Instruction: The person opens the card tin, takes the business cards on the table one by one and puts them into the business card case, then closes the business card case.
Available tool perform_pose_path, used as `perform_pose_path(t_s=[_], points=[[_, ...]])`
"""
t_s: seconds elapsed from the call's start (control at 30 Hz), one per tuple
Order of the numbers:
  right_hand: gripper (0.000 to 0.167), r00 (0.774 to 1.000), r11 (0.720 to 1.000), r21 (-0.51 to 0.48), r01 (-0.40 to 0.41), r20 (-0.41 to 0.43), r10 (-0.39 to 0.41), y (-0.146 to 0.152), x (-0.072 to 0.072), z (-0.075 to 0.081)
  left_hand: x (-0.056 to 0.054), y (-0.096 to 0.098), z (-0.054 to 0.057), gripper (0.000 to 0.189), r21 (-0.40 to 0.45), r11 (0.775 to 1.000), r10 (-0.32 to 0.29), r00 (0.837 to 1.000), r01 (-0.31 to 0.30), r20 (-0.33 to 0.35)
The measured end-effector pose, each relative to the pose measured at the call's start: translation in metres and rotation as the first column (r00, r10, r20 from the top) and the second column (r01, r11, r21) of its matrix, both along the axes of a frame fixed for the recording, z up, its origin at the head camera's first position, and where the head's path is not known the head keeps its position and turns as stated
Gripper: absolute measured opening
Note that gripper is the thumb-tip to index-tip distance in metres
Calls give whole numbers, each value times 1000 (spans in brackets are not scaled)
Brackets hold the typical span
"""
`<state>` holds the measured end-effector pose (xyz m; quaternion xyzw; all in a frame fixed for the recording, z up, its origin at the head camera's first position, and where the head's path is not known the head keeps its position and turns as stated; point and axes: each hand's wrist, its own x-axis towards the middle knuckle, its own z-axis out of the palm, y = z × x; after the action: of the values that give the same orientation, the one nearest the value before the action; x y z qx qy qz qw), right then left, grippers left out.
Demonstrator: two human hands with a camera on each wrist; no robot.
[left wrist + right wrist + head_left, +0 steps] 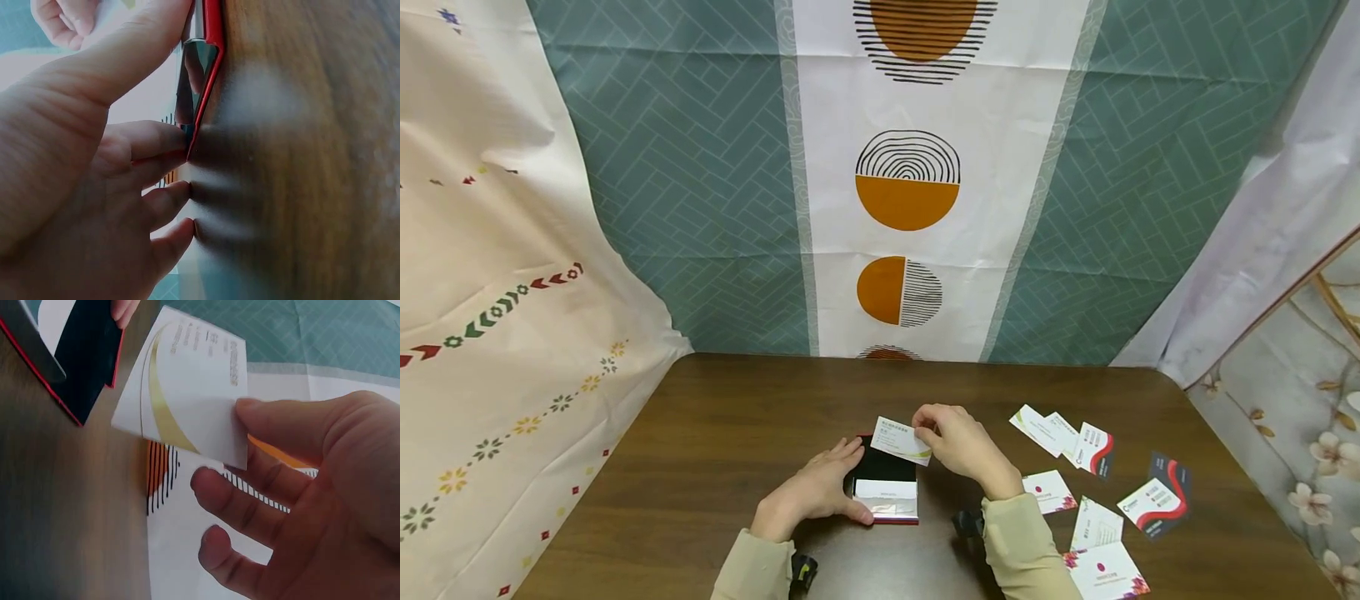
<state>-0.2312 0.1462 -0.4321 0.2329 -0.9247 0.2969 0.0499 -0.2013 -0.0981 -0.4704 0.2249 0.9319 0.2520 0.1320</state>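
Observation:
My right hand [958, 440] pinches a white business card [901, 440] with a yellow-green curve between thumb and fingers. In the right wrist view a second edge shows along one side of the held card [194, 394]. It is held over the black inside of an open red-edged card case [891, 467]. White card stock [886, 489] and a shiny silver part lie in the near half of the case. My left hand [816, 487] rests at the case's left side, thumb at the near corner and index finger at the far flap; its other fingertips [184, 228] touch the table.
Several business cards lie on the right of the brown table [737, 417]: white ones [1037, 429], red-and-dark ones [1157, 500] and flower-cornered ones [1105, 571]. A patterned curtain [910, 292] hangs behind the table, with a cream cloth [512, 333] at the left.

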Motion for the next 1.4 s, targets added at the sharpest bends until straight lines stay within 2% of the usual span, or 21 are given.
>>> perform_pose_path(t_s=[0.17,0.53,0.8,1.07,1.4], points=[[10,995,996,-14,-90,47,91,-4,1,0,0,0,0,105,0,1000,6,1000,-6,12],[12,984,987,19,-161,86,159,-12,1,-8,-2,-1,-1,101,33,999,-5,1000,4,13],[11,975,983,30,-182,132,177,-16,0,-16,-2,-1,-3,103,14,1000,-1,1000,0,13],[12,970,979,37,-200,146,193,-19,0,-20,-2,1,0,104,5,1000,1,1000,-1,18],[18,952,970,66,-236,216,217,-22,3,-24,-2,1,2,103,-12,1000,-5,1000,5,21]])
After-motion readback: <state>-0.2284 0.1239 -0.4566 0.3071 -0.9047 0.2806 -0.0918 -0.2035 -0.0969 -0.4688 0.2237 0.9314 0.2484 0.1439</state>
